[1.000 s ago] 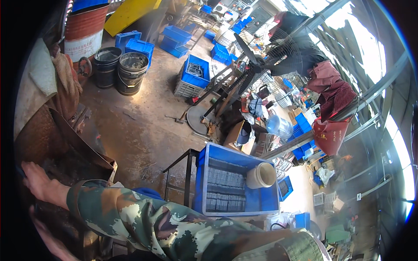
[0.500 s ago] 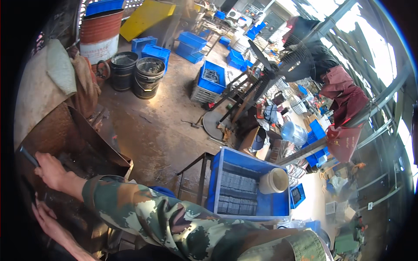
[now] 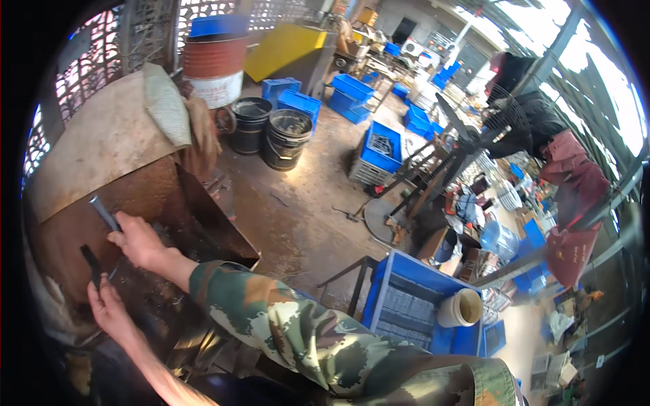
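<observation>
Metal rod (image 3: 105, 214), one: your right hand (image 3: 140, 243) gripped it, long axis toward roughly eleven o'clock. Dark strip (image 3: 90, 260), one: your left hand (image 3: 112, 312) pinched it; it lay at eight o'clock from the right hand, roughly parallel to the rod.

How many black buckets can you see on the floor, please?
2: the left bucket near the red-and-white drum, the right bucket near a blue crate; others may be hidden.

Narrow between left hand (image 3: 114, 308) and right hand (image 3: 141, 241) at lower left; hemmed by rusty panel (image 3: 213, 220); passable over central floor (image 3: 291, 220); blocked lower right by blue bin (image 3: 416, 279).
</observation>
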